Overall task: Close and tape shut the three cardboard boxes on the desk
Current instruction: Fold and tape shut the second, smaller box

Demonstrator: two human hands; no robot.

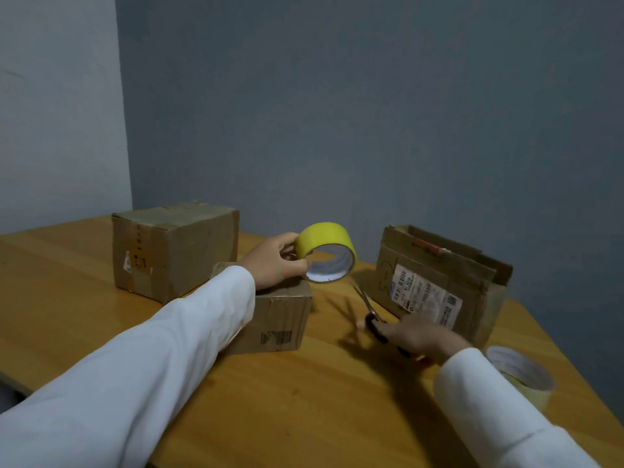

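Note:
My left hand (275, 261) grips a yellow tape roll (326, 251) and holds it above the small cardboard box (280, 319) at the desk's middle; my sleeve hides much of that box. A larger box (175, 251) stands behind it on the left, its top flaps down with old tape on them. A flat box with a shipping label (435, 285) stands at the right, its top flaps up. My right hand (418, 337), blurred, holds the dark handles of the scissors (369, 309) on the desk in front of that box.
A second, clear tape roll (521, 374) lies by my right sleeve near the desk's right edge. The wooden desk (304, 400) sits in a corner, with grey walls behind and to the left. Its front edge cuts across the lower left.

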